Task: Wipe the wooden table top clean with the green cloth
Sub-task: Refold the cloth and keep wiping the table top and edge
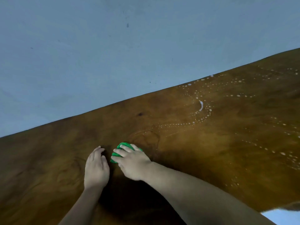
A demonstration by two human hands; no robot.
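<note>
Brown wooden table top (211, 151) fills our view against a grey-blue wall (97, 54), dotted with white droplets (201, 105) at right. Our right hand (132, 161) presses the bunched green cloth (121, 151) down, fingers curled over it; our left hand (96, 168) rests just beside, loosely open and empty.

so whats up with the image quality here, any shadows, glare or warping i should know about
Head view: wide-angle warp tilts the table edge steeply and stretches the forearms; a dark shadow pools under the left hand and right hand; the light is dim and bluish, with no strong glare; the green cloth and white droplets look soft, slightly blurred.
</note>
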